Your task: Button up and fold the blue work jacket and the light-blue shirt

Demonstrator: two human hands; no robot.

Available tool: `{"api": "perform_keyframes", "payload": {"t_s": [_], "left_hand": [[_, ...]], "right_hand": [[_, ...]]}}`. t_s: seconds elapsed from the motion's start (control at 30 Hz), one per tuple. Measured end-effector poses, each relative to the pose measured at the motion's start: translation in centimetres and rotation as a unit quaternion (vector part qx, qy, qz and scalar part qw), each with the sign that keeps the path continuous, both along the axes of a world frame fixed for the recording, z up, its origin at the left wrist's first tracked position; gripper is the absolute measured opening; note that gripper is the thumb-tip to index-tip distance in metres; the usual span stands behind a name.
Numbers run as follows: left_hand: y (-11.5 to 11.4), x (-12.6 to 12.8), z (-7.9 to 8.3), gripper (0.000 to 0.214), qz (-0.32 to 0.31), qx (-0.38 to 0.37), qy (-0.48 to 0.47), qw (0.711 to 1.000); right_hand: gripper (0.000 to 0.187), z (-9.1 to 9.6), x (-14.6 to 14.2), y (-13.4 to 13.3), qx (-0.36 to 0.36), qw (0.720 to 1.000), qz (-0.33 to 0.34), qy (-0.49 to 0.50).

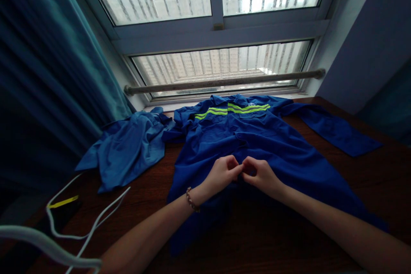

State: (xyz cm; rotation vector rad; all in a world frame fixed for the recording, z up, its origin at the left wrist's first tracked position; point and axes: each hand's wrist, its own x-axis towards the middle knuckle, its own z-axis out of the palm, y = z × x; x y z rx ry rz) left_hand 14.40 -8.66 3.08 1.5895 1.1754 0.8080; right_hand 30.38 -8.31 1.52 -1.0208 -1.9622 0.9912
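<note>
Fingertips of the left hand [223,173] and right hand [260,174] are pinched together on the front placket of the blue work shirt [257,137] spread on the table [369,180].

Work shirt [257,141]: royal blue, twin lime-yellow stripes across chest, 12 o'clock. Crumpled garment [128,150], 9 o'clock: paler blue. Table [385,171]: dark reddish-brown wood. Curtain [48,72]: teal. Cable [41,244]: white.

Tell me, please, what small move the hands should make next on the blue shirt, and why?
Probably draw the front edges together: left hand and right hand both pinch the blue shirt, spread flat on the table, at its centre opening.
</note>
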Motion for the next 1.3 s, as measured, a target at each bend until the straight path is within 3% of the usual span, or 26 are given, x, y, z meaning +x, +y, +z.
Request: {"api": "perform_keyframes", "payload": {"t_s": [0.13, 0.27, 0.57, 0.63, 0.7, 0.77, 0.87, 0.93, 1.0, 1.1, 1.2, 1.3], "left_hand": [[-0.3, 0.0, -0.5, 0.015, 0.009, 0.061, 0.061, 0.996], [-0.4, 0.0, -0.8, 0.007, 0.017, 0.065, 0.046, 0.997], [0.2, 0.2, -0.7, 0.024, 0.008, -0.078, -0.11, 0.991], [0.3, 0.3, -0.5, 0.027, 0.002, -0.084, -0.131, 0.988], [0.3, 0.3, -0.3, 0.029, -0.007, -0.082, -0.146, 0.986], [0.2, 0.3, -0.1, 0.029, -0.017, -0.077, -0.155, 0.985], [-0.1, 0.3, 0.3, 0.028, -0.036, -0.067, -0.16, 0.984], [-0.3, 0.3, 0.5, 0.027, -0.047, -0.059, -0.155, 0.985], [-0.3, 0.2, 0.7, 0.026, -0.054, -0.047, -0.132, 0.989], [-0.1, -0.3, 1.5, 0.027, -0.068, -0.016, -0.048, 0.996], [-0.5, -0.9, 3.1, 0.03, -0.091, 0.035, 0.072, 0.993], [-2.5, -1.7, 4.8, 0.041, -0.098, 0.101, 0.185, 0.973]], "right_hand": [[0.015, -0.3, -0.2, -0.5, 0.033, 0.998, 0.002, -0.057], [0.018, -0.7, -0.2, -0.7, 0.038, 0.997, 0.006, -0.072], [0.022, -0.4, -0.2, -0.7, 0.009, 1.0, -0.005, -0.025], [0.025, -0.3, -0.1, -0.4, -0.031, 0.999, -0.012, 0.011], [0.027, -0.4, -0.1, 0.0, -0.116, 0.991, -0.01, 0.061], [0.026, -0.4, 0.0, 0.4, -0.24, 0.964, 0.001, 0.118], [0.024, -0.5, 0.1, 0.8, -0.396, 0.897, 0.025, 0.192], [0.025, -0.6, 0.1, 1.0, -0.45, 0.867, 0.046, 0.21], [0.028, -0.7, 0.2, 1.3, -0.467, 0.86, 0.061, 0.197], [0.03, 0.1, 0.5, 1.5, -0.386, 0.914, 0.067, 0.109], [0.029, 2.5, 1.5, 0.9, -0.175, 0.979, 0.072, -0.068], [0.024, 5.0, 3.3, -1.3, 0.012, 0.971, 0.064, -0.229]]}}
